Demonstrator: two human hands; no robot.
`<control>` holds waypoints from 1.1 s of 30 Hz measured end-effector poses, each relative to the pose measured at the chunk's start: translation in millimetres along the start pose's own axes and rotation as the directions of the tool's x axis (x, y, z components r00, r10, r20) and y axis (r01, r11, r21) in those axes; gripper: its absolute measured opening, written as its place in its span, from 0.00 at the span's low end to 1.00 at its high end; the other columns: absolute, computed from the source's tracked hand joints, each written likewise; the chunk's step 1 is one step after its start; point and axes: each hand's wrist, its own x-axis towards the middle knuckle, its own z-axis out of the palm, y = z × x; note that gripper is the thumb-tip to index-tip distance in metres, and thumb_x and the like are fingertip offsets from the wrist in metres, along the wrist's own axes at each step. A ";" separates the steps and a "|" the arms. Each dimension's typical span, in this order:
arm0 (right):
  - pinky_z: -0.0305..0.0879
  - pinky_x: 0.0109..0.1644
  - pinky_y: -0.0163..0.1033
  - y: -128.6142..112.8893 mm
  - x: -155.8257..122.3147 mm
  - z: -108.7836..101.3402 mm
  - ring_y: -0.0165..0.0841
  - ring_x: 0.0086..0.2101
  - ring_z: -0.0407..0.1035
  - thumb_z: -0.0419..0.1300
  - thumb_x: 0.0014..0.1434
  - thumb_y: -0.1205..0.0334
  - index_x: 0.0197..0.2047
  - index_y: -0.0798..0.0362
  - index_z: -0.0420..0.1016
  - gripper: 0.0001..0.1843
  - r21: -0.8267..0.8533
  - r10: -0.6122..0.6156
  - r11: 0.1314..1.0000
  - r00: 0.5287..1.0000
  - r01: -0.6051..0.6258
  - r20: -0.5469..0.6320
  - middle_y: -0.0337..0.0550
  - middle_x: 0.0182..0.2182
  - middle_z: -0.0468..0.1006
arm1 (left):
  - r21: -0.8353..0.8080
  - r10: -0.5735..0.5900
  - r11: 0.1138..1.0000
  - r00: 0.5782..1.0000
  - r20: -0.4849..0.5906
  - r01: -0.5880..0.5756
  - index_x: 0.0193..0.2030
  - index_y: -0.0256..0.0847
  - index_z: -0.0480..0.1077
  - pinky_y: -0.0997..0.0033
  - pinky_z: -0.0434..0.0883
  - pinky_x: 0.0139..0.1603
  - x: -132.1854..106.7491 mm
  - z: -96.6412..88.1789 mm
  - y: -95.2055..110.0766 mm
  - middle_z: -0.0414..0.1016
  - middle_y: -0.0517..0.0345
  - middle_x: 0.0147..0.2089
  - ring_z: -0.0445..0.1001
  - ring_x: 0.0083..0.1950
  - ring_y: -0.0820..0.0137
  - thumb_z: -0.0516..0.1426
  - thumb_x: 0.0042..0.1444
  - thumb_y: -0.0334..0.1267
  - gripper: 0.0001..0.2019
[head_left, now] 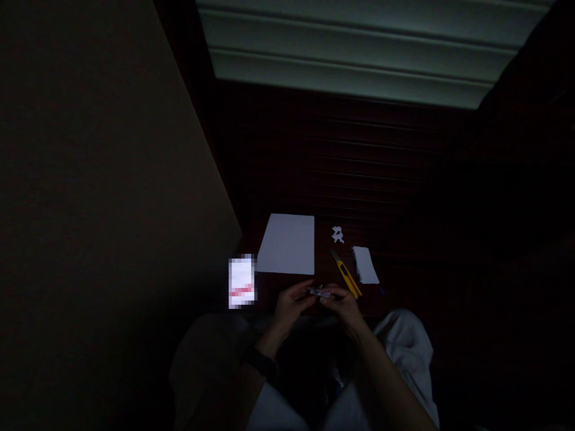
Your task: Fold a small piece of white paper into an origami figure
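Low over the near edge of a dark table, my left hand (291, 304) and my right hand (345, 306) meet with the fingertips closed on a small piece of folded paper (320, 293). It looks pale, and its exact shape is hard to make out in the dim light. Just beyond my right hand lies a yellow utility knife (347, 279), its blade pointing away from me. A large white sheet of paper (287, 245) lies flat beyond my left hand.
Several torn white paper scraps (338, 234) lie at the back of the table. A small stack of white paper (366, 266) rests right of the knife. On the left glows a bright blurred rectangle (241, 280). A wall (179, 179) rises along the left side.
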 end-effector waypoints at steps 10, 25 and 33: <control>0.63 0.42 0.40 -5.5 -8.0 -2.4 0.35 0.38 0.65 0.63 0.47 0.64 0.35 0.43 0.78 0.10 -0.394 -0.240 0.889 0.970 0.233 0.031 0.41 0.37 0.68 | -0.088 -0.161 0.982 0.983 0.090 0.169 0.38 0.32 0.73 0.70 0.71 0.33 -7.5 3.3 4.4 0.75 0.44 0.37 0.74 0.35 0.66 0.58 0.47 0.47 0.18; 0.62 0.43 0.39 -10.0 -7.2 -12.1 0.36 0.40 0.65 0.68 0.40 0.62 0.33 0.45 0.79 0.12 -0.401 -0.089 0.906 0.988 0.134 0.130 0.41 0.38 0.70 | 0.140 -0.034 0.989 0.999 -0.014 0.035 0.29 0.33 0.74 0.74 0.70 0.25 2.7 6.5 -4.0 0.76 0.50 0.29 0.73 0.28 0.68 0.61 0.43 0.45 0.15; 0.63 0.38 0.36 -8.2 -6.9 -10.2 0.34 0.35 0.66 0.66 0.43 0.59 0.30 0.49 0.79 0.08 -0.342 -0.090 0.933 0.992 0.115 0.089 0.41 0.33 0.71 | 0.110 -0.048 0.993 0.999 0.012 0.046 0.32 0.31 0.74 0.69 0.73 0.29 0.9 8.5 -5.1 0.76 0.50 0.31 0.74 0.30 0.67 0.60 0.45 0.46 0.16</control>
